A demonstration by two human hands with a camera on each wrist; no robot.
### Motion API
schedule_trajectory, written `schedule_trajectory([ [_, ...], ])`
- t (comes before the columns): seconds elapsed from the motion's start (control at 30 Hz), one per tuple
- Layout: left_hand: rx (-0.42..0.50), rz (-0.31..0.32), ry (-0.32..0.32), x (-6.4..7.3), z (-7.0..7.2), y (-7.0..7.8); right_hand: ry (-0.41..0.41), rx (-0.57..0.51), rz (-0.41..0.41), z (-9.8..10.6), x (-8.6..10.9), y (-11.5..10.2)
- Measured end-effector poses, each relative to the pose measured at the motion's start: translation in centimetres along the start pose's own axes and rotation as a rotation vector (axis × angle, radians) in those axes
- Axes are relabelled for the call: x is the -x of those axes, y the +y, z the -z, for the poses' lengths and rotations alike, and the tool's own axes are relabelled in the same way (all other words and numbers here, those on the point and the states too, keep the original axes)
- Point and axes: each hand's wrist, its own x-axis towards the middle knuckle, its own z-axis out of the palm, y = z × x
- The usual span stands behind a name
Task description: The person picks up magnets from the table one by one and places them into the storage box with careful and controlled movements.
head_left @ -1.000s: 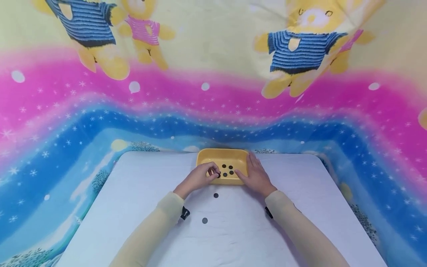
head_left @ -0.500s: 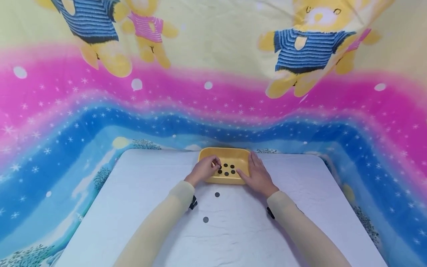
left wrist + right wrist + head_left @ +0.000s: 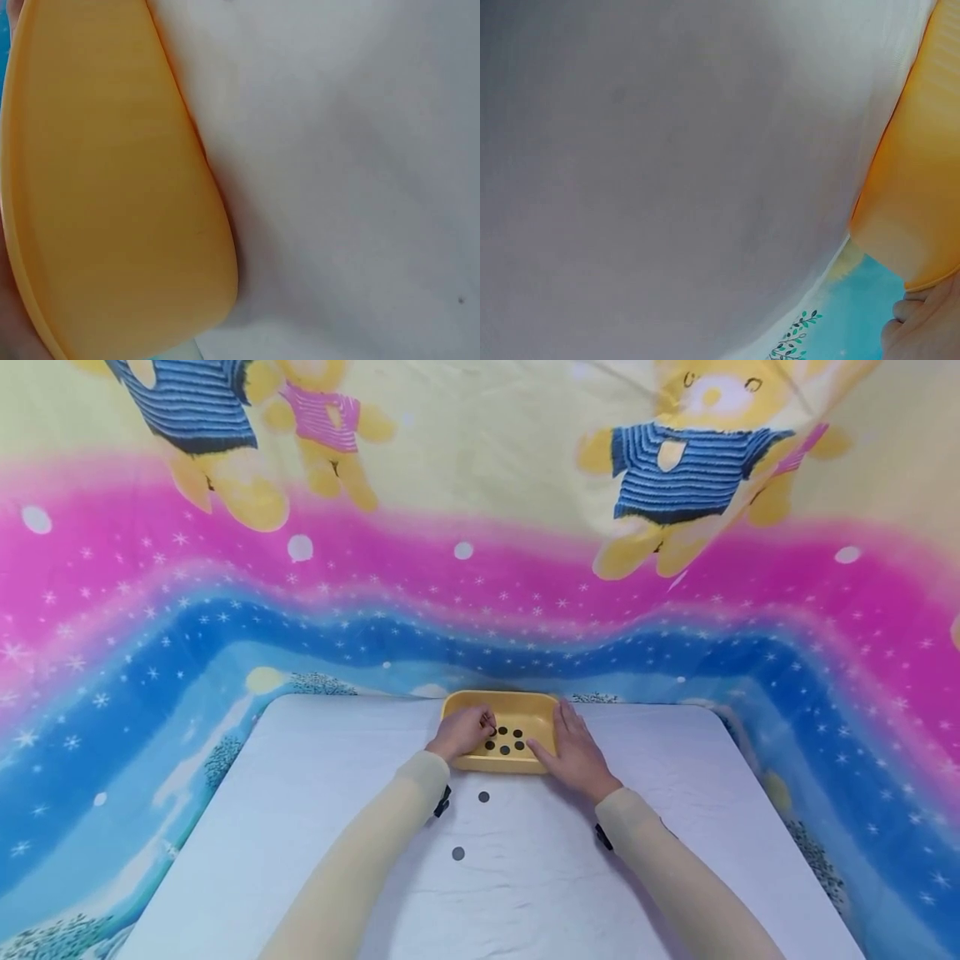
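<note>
A yellow plastic box (image 3: 495,765) stands at the back of the white table, with several small dark discs (image 3: 505,750) lying on its floor. My left hand (image 3: 462,732) reaches over the box's left side and pinches a dark disc (image 3: 492,732) close to the others. Against the right side of the box rests my right hand (image 3: 576,753), fingers straight along the rim and thumb over the front corner. The box's outer wall (image 3: 112,165) fills much of the left wrist view; that view hides the discs. In the right wrist view, some fingers (image 3: 907,311) touch the box's end.
Two more dark discs lie on the table in front of the box: a nearer disc (image 3: 458,853) and a farther disc (image 3: 483,797). A patterned cloth (image 3: 525,585) with bears and snowflakes hangs right behind the table (image 3: 645,743).
My left hand has moved forward and slightly right inside the box. A disc that was at its fingertips now lies in the front row. My right hand stays at the box.
</note>
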Motion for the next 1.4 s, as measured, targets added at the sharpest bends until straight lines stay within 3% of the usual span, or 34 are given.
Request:
schedule_trajectory([
  [0.53, -0.040, 0.076, -0.027, -1.1, -0.6, -0.2, 0.009, -0.022, 0.002, 0.1, 0.1, -0.2],
  [0.9, -0.042, 0.083, -0.051, -1.6, -0.8, -0.5, 0.005, -0.020, -0.005, 0.3, 0.1, -0.3],
  [1.4, -0.123, 0.073, -0.030, -1.6, -1.0, -0.1, -0.002, -0.009, -0.004, 0.2, 0.0, 0.0],
])
